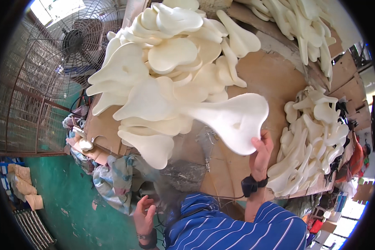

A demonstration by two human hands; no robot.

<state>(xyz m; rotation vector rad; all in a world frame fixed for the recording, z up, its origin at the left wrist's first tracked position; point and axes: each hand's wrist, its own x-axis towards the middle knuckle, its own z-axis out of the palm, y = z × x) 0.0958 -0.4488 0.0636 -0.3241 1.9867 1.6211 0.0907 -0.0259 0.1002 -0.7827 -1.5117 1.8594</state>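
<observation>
Gripping the wide rear edge of a cream foam saddle pad (233, 118), the right hand (260, 152) held it lifted over the brown cardboard-covered table (275, 79), narrow nose pointing left toward the heap. Down low by the striped blue shirt (233, 227), the left hand (145, 214) hung empty with fingers spread, well apart from the right. A large pile of identical saddle pads (166, 71) lay behind, a smaller pile (312, 137) sat right, and a wire-caged fan (73, 41) stood at far left.

Cream saddle-shaped foam pad (233, 118), held aloft, narrow end left
</observation>
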